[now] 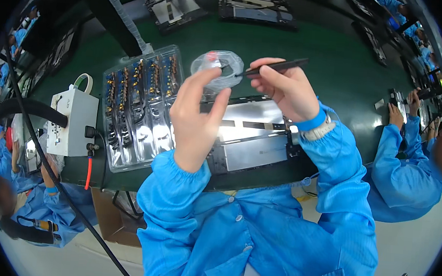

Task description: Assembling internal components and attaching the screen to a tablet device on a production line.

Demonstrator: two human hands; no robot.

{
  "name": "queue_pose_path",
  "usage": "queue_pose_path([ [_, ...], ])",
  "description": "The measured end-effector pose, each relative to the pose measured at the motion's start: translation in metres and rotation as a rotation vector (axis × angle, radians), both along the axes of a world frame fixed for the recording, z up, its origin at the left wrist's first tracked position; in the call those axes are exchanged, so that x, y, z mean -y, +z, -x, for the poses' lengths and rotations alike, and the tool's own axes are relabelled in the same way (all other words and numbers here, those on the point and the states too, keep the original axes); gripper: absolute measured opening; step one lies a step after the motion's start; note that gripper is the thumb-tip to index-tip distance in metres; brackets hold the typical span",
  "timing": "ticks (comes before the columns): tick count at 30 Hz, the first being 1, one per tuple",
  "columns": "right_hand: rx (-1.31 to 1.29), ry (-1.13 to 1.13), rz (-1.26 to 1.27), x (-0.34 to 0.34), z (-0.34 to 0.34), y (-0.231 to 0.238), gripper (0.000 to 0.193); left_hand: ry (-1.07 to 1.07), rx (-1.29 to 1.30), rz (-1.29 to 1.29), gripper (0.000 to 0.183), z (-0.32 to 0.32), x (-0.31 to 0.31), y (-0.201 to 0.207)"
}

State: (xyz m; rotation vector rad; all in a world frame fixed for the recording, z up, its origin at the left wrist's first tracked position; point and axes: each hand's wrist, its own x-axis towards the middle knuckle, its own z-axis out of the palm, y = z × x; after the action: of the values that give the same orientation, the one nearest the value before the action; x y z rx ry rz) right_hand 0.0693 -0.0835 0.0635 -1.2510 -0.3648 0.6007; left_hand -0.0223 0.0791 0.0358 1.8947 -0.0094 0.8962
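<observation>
My left hand is closed on a round, clear roll that looks like a roll of film or tape, with a red patch near its top. In my right hand are slim black tweezers, gripped like a pen. Their tip points left and meets the right side of the roll. Below both hands lies an opened flat device, with silvery panels in a black frame. My left hand and wrist hide part of its left end.
A clear plastic tray of small circuit parts lies left of the device. Beyond it stand a white box with a black hose and a dark post. More opened devices lie along the far side. A co-worker sits at the right.
</observation>
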Motion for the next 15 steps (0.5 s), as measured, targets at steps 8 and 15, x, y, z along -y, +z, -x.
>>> queue_pose_path([
  [8,-0.227,0.192,-0.282,0.033,0.062,0.023,0.026,-0.125,0.229,-0.014,0.019,0.041,0.034,0.027],
  [15,-0.162,0.154,-0.315,0.049,0.091,0.029,0.024,-0.099,0.202,-0.145,0.015,0.069,0.045,0.036],
])
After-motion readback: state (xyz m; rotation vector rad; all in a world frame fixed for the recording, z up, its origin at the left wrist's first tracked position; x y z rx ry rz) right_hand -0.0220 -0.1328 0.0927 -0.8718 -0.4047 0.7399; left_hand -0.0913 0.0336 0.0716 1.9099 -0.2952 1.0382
